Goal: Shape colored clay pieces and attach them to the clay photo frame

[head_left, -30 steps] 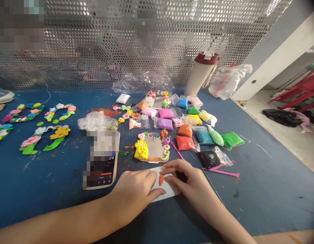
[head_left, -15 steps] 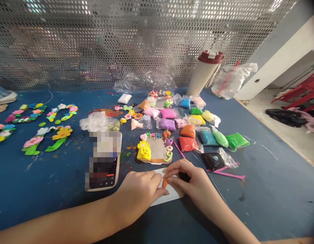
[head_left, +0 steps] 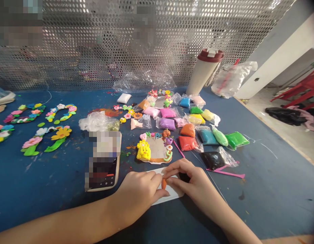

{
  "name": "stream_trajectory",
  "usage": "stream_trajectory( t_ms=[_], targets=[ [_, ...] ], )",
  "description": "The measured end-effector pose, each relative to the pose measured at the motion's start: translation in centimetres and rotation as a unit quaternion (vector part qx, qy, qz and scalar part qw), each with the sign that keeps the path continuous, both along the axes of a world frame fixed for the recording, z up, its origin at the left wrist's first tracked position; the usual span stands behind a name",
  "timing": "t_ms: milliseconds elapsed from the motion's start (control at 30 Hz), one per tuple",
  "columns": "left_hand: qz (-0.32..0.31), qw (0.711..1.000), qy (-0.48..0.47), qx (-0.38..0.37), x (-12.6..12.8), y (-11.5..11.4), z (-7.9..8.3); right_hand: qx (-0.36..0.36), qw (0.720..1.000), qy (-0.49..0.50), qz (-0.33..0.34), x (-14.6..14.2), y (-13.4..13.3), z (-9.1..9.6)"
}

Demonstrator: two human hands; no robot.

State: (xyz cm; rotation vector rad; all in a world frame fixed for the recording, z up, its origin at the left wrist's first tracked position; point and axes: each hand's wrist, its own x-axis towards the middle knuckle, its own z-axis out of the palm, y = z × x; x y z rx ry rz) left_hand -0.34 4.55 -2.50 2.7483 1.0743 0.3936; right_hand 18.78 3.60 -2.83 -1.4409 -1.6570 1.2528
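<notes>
A small piece of orange clay [head_left: 164, 184] sits between my two hands, above a white board [head_left: 174, 194]. My left hand [head_left: 143, 188] is curled, with its fingertips at the clay's left side. From the right, the thumb and fingers of my right hand [head_left: 184, 176] pinch the clay. Just beyond the board lies a decorated frame [head_left: 154, 149] with a yellow clay animal [head_left: 144, 150], coloured letters and small clay figures round its edge. A phone [head_left: 106, 169] lies left of my left hand.
Several bags of coloured clay, such as the red bag [head_left: 188, 143] and black bag [head_left: 213, 160], lie beyond my hands. Pink modelling tools [head_left: 228, 173] are at right. A tumbler [head_left: 204, 73] stands at the back by a perforated metal screen [head_left: 96, 51]. Flowered clay pieces [head_left: 61, 134] lie left.
Both hands stay in nearly the same place. The orange clay has turned slightly between the fingers and stands a little more upright.
</notes>
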Motion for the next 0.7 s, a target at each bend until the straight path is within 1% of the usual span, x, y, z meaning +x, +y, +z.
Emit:
stream_trajectory(
  t_ms=[133,233,433,700],
  targets=[
    [-0.008,1.0,-0.002,0.004,0.1,0.0,0.1,-0.008,1.0,-0.003,-0.01,-0.2,0.0,0.1],
    [-0.005,1.0,-0.003,0.011,0.2,0.0,-0.1,-0.006,1.0,-0.006,-0.02,-0.5,0.1,0.2],
    [-0.004,1.0,-0.009,0.026,0.3,0.0,-0.6,0.015,0.998,-0.046,-0.03,-1.0,0.3,0.5],
    [-0.005,0.999,-0.017,0.042,0.4,0.0,-0.9,0.013,0.998,-0.044,-0.042,-1.1,0.1,0.8]
  ],
)
